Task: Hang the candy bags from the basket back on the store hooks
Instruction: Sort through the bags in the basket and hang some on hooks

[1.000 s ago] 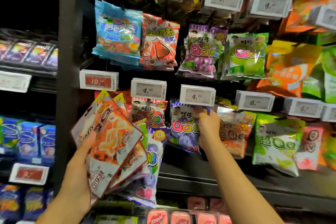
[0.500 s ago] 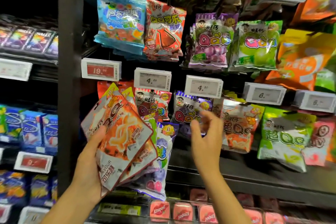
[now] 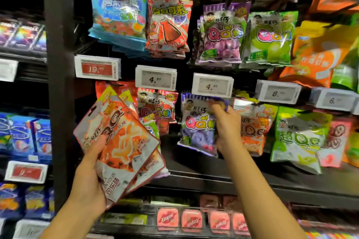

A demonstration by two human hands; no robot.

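Observation:
My left hand point(image 3: 87, 176) grips a fanned stack of candy bags point(image 3: 120, 141). An orange-and-white cola-flavour bag lies on top, and green and red bags peek out behind it. My right hand point(image 3: 227, 128) is raised to the lower hook row and pinches the right side of a purple QQ candy bag point(image 3: 196, 128). The top of that bag sits just under a white 4.20 price tag point(image 3: 212, 85), which hides the hook itself. The basket is out of view.
Rows of hanging candy bags fill the rack: red QQ bags point(image 3: 155, 108) to the left of the purple one, orange bags point(image 3: 252, 126) and green bags point(image 3: 299, 137) to the right. A black upright post point(image 3: 60, 83) stands on the left. Pink tins point(image 3: 191, 219) line the shelf below.
My right hand drew back from the hook, opened near the stack, and now holds a purple bag up at the hook. The purple bag under the stack no longer shows.

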